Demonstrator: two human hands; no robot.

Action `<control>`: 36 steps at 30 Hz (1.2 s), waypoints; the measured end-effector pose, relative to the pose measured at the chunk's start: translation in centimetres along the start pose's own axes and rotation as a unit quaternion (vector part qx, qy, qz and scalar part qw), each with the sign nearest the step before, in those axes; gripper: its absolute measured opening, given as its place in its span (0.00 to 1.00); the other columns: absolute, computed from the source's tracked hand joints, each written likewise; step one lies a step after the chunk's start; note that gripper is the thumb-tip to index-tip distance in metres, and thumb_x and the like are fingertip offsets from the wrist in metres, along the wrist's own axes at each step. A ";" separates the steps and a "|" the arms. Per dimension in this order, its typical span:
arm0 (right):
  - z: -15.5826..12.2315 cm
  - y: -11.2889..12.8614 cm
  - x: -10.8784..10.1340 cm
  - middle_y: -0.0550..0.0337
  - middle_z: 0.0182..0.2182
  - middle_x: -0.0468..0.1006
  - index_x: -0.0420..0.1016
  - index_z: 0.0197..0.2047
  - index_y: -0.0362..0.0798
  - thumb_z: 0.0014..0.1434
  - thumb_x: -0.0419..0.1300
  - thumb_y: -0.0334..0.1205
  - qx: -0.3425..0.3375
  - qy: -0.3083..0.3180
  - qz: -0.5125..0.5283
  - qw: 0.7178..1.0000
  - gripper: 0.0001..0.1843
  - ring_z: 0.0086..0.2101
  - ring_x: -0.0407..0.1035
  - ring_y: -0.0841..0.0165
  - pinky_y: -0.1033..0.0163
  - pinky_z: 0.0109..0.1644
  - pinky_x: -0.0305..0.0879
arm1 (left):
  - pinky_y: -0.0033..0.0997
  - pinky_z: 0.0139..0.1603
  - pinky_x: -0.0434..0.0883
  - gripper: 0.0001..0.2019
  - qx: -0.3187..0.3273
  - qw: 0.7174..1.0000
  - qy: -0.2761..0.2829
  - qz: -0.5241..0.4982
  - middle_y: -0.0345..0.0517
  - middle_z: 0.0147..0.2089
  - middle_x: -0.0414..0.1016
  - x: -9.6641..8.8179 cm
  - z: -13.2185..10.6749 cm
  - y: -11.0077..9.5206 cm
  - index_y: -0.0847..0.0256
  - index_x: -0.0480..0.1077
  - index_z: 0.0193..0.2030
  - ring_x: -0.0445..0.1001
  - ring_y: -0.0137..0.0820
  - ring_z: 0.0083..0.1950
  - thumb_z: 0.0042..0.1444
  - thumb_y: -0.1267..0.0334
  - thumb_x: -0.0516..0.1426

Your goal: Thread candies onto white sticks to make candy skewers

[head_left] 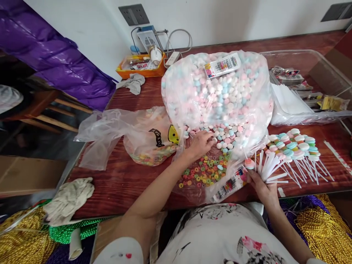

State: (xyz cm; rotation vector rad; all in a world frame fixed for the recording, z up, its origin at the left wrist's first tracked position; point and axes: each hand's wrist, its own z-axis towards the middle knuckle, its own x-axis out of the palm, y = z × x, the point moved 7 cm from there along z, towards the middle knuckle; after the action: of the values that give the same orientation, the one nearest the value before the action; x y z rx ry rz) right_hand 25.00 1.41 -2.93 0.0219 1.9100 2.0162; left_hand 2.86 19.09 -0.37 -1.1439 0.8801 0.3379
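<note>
The person's left hand point(200, 144) lies just inside the open mouth of a big clear plastic bag point(217, 91) that bulges with small round pink, blue and white sweets. Its fingers are bent down over the loose pastel sweets point(228, 136) spilled toward the opening. Whether it has pinched one up I cannot tell, since the fingertips are sunk among them and the film hazes everything. The right hand point(261, 185), well apart from it and near the front edge of the reddish-brown wooden tabletop point(123, 183), is closed around a bunch of thin white plastic sticks point(271, 169) that fan up and to the right. A single pink round sweet point(249, 163) sits just above the thumb, though it is hard to see whether it is fixed on a stick. Just below the left hand, small multi-coloured ring sweets point(205, 170) lie scattered on the crumpled plastic. Beside them to the left is a smaller clear bag with a yellow smiley print point(148, 141), holding more rings. Right of the sticks rests a heap of pastel lollipops on white sticks point(294, 145). Behind that stands a clear plastic bin point(324, 73); its packets are a blur and the frame edge cuts it off. An orange tray point(143, 69) of small clutter stands by the wall.
</note>
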 end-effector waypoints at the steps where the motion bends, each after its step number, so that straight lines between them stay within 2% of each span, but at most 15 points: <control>1: -0.1 -0.2 -0.3 0.63 0.23 0.71 0.70 0.28 0.50 0.70 0.59 0.48 0.002 0.002 -0.002 1.000 0.19 0.25 0.65 0.67 0.61 0.31 0.65 | 0.45 0.53 0.73 0.07 0.027 0.998 0.014 0.055 0.52 0.44 0.81 0.7 0.8 0.1 0.60 0.80 0.42 0.77 0.42 0.47 0.58 0.67 0.61; 3: -0.6 -0.3 -0.5 0.63 0.22 0.71 0.69 0.26 0.49 0.70 0.59 0.46 -0.010 0.015 -0.022 1.000 0.21 0.25 0.65 0.68 0.61 0.32 0.64 | 0.43 0.51 0.73 0.06 0.075 0.990 0.023 0.117 0.52 0.41 0.79 1.9 1.3 0.2 0.61 0.77 0.36 0.76 0.41 0.46 0.58 0.71 0.58; 5: -1.2 -0.3 -0.6 0.62 0.22 0.71 0.69 0.24 0.49 0.70 0.59 0.45 -0.025 0.018 -0.042 0.999 0.22 0.26 0.65 0.68 0.61 0.33 0.63 | 0.38 0.43 0.72 0.07 0.106 0.987 -0.003 0.118 0.49 0.34 0.77 2.0 1.0 0.3 0.61 0.74 0.32 0.74 0.37 0.38 0.59 0.72 0.56; 7: -1.6 -0.7 -0.7 0.62 0.22 0.71 0.69 0.24 0.49 0.70 0.59 0.45 -0.016 0.014 -0.033 0.999 0.22 0.26 0.65 0.68 0.62 0.33 0.63 | 0.33 0.38 0.70 0.07 0.109 0.989 -0.066 0.077 0.46 0.31 0.75 1.0 0.8 0.6 0.61 0.72 0.32 0.72 0.34 0.33 0.60 0.71 0.55; 9: -1.6 -1.2 -0.6 0.63 0.22 0.70 0.69 0.24 0.49 0.70 0.59 0.45 0.004 0.018 -0.006 1.000 0.21 0.25 0.65 0.69 0.62 0.31 0.62 | 0.32 0.38 0.72 0.06 0.101 0.985 -0.136 0.036 0.46 0.34 0.77 -0.3 1.1 0.9 0.61 0.74 0.36 0.74 0.33 0.34 0.62 0.69 0.56; 10: -1.4 -1.3 -0.5 0.63 0.23 0.70 0.69 0.25 0.49 0.71 0.59 0.44 0.007 0.021 0.003 1.000 0.21 0.25 0.65 0.69 0.62 0.31 0.62 | 0.33 0.39 0.73 0.06 0.103 0.982 -0.152 0.029 0.48 0.36 0.78 -0.5 1.3 0.9 0.62 0.75 0.38 0.76 0.34 0.36 0.62 0.70 0.55; 11: -1.2 -1.2 -0.4 0.63 0.23 0.70 0.69 0.26 0.49 0.70 0.59 0.44 0.004 0.021 0.004 1.000 0.20 0.25 0.64 0.69 0.62 0.31 0.62 | 0.33 0.41 0.74 0.08 0.111 0.982 -0.150 0.032 0.49 0.37 0.79 -0.3 1.7 0.7 0.62 0.75 0.40 0.77 0.34 0.38 0.62 0.70 0.54; 15: -0.5 0.3 -0.3 0.63 0.24 0.71 0.71 0.28 0.49 0.69 0.60 0.41 -0.056 0.008 -0.028 0.998 0.16 0.27 0.66 0.68 0.61 0.35 0.63 | 0.40 0.50 0.78 0.14 0.150 0.984 -0.066 0.064 0.54 0.42 0.82 2.6 2.3 -0.4 0.63 0.79 0.42 0.80 0.39 0.46 0.58 0.75 0.53; 17: -0.5 0.5 -0.4 0.63 0.25 0.71 0.71 0.29 0.49 0.69 0.59 0.41 -0.062 0.010 -0.035 0.997 0.15 0.27 0.66 0.68 0.61 0.35 0.63 | 0.43 0.55 0.79 0.16 0.133 0.988 -0.070 0.044 0.55 0.48 0.83 3.0 1.7 -0.5 0.63 0.80 0.46 0.81 0.40 0.50 0.56 0.75 0.53; 21: -0.9 -0.4 -0.9 0.64 0.23 0.69 0.69 0.27 0.49 0.70 0.58 0.41 -0.040 0.010 -0.036 0.999 0.18 0.26 0.64 0.69 0.61 0.33 0.61 | 0.41 0.54 0.80 0.16 0.089 0.993 -0.075 -0.016 0.54 0.53 0.82 2.5 0.5 0.0 0.63 0.80 0.50 0.82 0.40 0.52 0.57 0.71 0.57; 26: -1.1 -0.3 -0.8 0.62 0.25 0.72 0.71 0.28 0.49 0.70 0.59 0.41 -0.053 0.006 -0.056 0.997 0.16 0.28 0.67 0.68 0.60 0.36 0.63 | 0.39 0.51 0.78 0.13 0.083 0.995 -0.060 0.004 0.50 0.46 0.82 2.4 0.6 0.5 0.61 0.80 0.48 0.81 0.37 0.47 0.58 0.71 0.59; 29: -1.1 0.2 -0.8 0.61 0.26 0.74 0.73 0.29 0.49 0.69 0.59 0.41 -0.076 -0.007 -0.060 0.995 0.15 0.28 0.68 0.67 0.60 0.36 0.65 | 0.38 0.49 0.77 0.15 0.128 0.987 -0.078 0.059 0.51 0.45 0.80 1.5 0.3 0.4 0.62 0.79 0.49 0.79 0.37 0.46 0.59 0.74 0.56; 32: -1.3 0.2 -0.9 0.60 0.25 0.74 0.75 0.28 0.49 0.69 0.60 0.43 -0.083 -0.027 -0.061 0.994 0.16 0.26 0.67 0.67 0.60 0.33 0.66 | 0.42 0.50 0.76 0.16 0.188 0.965 -0.088 0.162 0.55 0.44 0.77 0.5 -0.9 0.1 0.63 0.78 0.48 0.76 0.41 0.48 0.61 0.76 0.52; 34: -1.3 0.1 -0.8 0.61 0.22 0.74 0.75 0.27 0.49 0.69 0.60 0.44 -0.079 -0.024 -0.064 0.995 0.18 0.24 0.66 0.67 0.60 0.31 0.66 | 0.42 0.49 0.75 0.16 0.205 0.951 -0.079 0.220 0.57 0.42 0.76 0.2 -2.0 0.3 0.65 0.77 0.45 0.75 0.42 0.46 0.60 0.77 0.50; 36: -1.4 0.1 -0.4 0.61 0.21 0.74 0.77 0.28 0.49 0.68 0.61 0.45 -0.074 -0.016 -0.060 0.995 0.16 0.22 0.66 0.67 0.60 0.29 0.65 | 0.40 0.46 0.75 0.15 0.203 0.949 -0.059 0.235 0.56 0.39 0.75 0.2 -3.2 0.6 0.65 0.77 0.41 0.75 0.41 0.44 0.60 0.78 0.50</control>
State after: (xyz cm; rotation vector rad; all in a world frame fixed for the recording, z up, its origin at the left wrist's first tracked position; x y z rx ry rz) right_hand 24.96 -0.04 -2.88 -0.0971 1.6956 2.0582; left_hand 1.24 16.42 -1.38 -0.5193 1.0541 0.5786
